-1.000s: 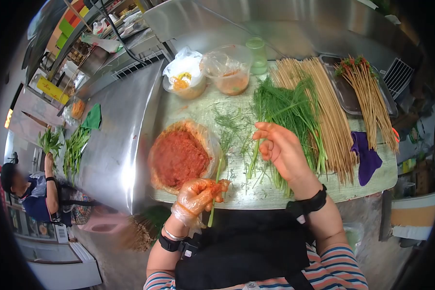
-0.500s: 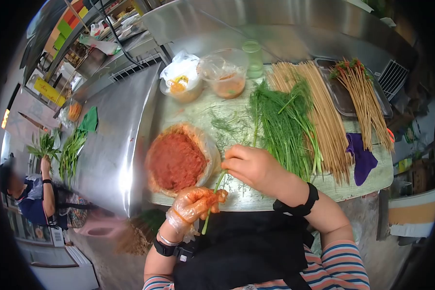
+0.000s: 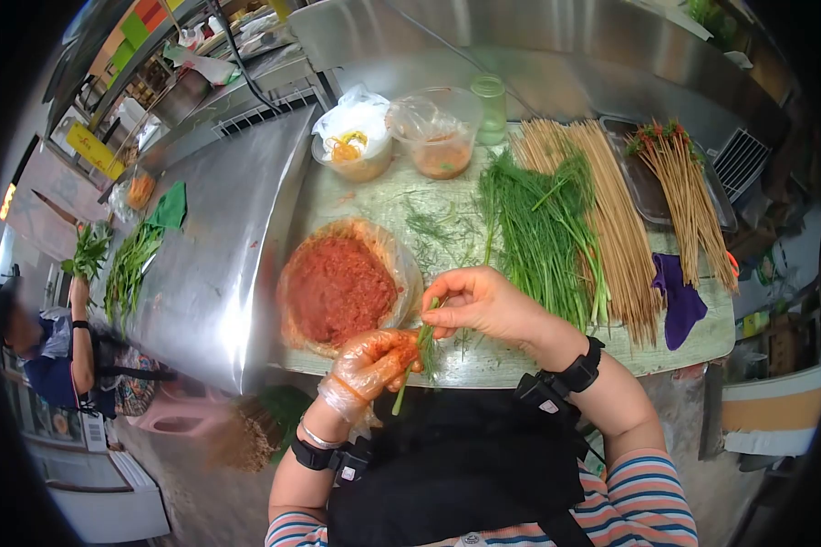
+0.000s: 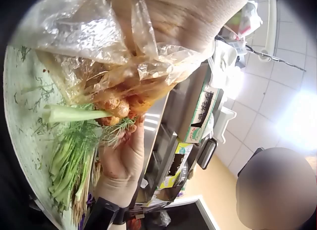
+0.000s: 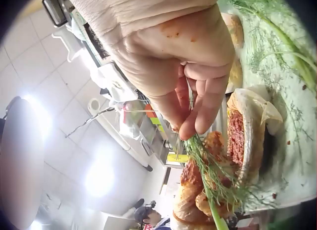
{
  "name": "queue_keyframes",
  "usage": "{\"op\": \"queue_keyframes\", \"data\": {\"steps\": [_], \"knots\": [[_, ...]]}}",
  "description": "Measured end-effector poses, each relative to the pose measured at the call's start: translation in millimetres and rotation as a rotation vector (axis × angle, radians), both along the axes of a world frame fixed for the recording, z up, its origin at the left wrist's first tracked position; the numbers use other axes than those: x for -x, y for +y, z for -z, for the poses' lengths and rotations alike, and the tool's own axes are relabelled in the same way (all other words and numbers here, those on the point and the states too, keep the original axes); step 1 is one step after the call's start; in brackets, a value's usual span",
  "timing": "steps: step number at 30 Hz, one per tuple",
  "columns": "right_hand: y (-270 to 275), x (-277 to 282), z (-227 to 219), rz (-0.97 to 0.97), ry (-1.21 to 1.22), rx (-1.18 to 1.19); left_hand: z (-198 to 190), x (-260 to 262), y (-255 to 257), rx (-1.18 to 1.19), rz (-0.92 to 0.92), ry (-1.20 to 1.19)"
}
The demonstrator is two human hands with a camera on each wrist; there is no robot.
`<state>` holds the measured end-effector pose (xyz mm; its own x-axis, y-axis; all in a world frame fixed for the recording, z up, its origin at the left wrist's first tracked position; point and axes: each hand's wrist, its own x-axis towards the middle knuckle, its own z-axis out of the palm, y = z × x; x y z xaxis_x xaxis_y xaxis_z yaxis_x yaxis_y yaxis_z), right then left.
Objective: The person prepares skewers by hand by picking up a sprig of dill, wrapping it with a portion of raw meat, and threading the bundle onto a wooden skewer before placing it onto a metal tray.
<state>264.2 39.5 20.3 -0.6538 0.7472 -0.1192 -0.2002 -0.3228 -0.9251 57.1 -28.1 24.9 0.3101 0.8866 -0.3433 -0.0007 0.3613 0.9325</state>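
Observation:
In a thin plastic glove smeared with red paste, my left hand [image 3: 365,372] grips the stalk of a green dill-like herb sprig [image 3: 428,351]. The stalk's pale cut end [image 4: 74,113] pokes out past the gloved fingers in the left wrist view. My bare right hand [image 3: 483,305] pinches the sprig just above the left hand, thumb against fingertips. Feathery leaves [image 5: 210,173] hang down from that pinch over the gloved fingers. Right behind the left hand sits a plastic-lined bowl [image 3: 410,273] of red minced filling [image 3: 342,292].
A heap of the same herb [image 3: 543,242] lies right of my hands, beside long bamboo skewers [image 3: 625,237]. Skewers with red-and-green tips [image 3: 680,182] rest on a dark tray. Two tubs [image 3: 442,159] and a green glass [image 3: 490,109] stand behind. Another person [image 3: 59,356] handles greens at left.
My right hand has come in from the right, fingers apart at first, and now pinches the sprig. Its feathery top has been folded down toward the left hand, which keeps its grip.

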Motion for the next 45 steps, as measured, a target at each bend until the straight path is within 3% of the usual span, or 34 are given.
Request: {"op": "queue_keyframes", "data": {"steps": [6, 12, 13, 15, 19, 21, 26, 30, 33, 35, 38, 40, 41, 45], "knots": [[-4.3, 2.3, -1.8, 0.015, -0.067, -0.151, 0.9, 12.6, 1.6, -0.246, 0.204, 0.158], [-5.9, -4.1, -4.0, 0.112, -0.078, -0.163, -15.1, 9.3, 0.9, -0.080, 0.175, 0.172], [-6.9, -5.2, -7.2, 0.121, -0.096, -0.199, -11.1, 7.9, 1.8, -0.173, 0.137, 0.208], [-9.7, -7.3, -14.8, 0.267, -0.212, -0.630, 2.2, 2.1, 5.4, -0.363, 0.064, 0.278], [-24.2, -14.0, -26.1, 0.424, -0.338, -1.240, 2.7, -16.6, 25.3, -0.358, -0.060, 0.278], [-28.6, -19.6, -23.0, 0.484, -0.339, -1.328, -1.8, -27.4, 34.9, -0.353, -0.055, 0.231], [-38.4, -39.5, -16.1, 0.596, -0.408, -1.459, 15.6, -57.3, 52.2, -0.717, -0.069, 0.413], [-42.4, -51.4, -14.1, 0.612, -0.455, -1.432, 26.0, -72.9, 55.6, -0.692, -0.058, 0.414], [-51.5, -57.3, -22.0, 0.606, -0.430, -1.363, 48.1, -76.3, 66.8, -0.755, -0.166, 0.249], [-64.5, -64.6, -48.3, 0.569, -0.399, -1.314, 47.5, -62.0, 74.8, -0.325, -0.256, 0.199], [-38.5, -71.1, -37.3, 0.590, -0.260, -0.531, 35.9, -65.2, 69.1, -0.636, -0.195, 0.171], [-21.2, -76.6, -21.9, 0.507, -0.071, -0.288, 20.3, -72.0, 76.6, -0.923, -0.267, 0.223], [-14.6, -79.2, -18.0, 0.460, 0.024, -0.166, 25.0, -58.7, 81.3, -0.903, -0.277, 0.240], [-9.5, -74.5, -22.2, 0.286, -0.094, -0.092, 7.9, -38.0, 65.5, -0.554, -0.182, 0.147]]}}
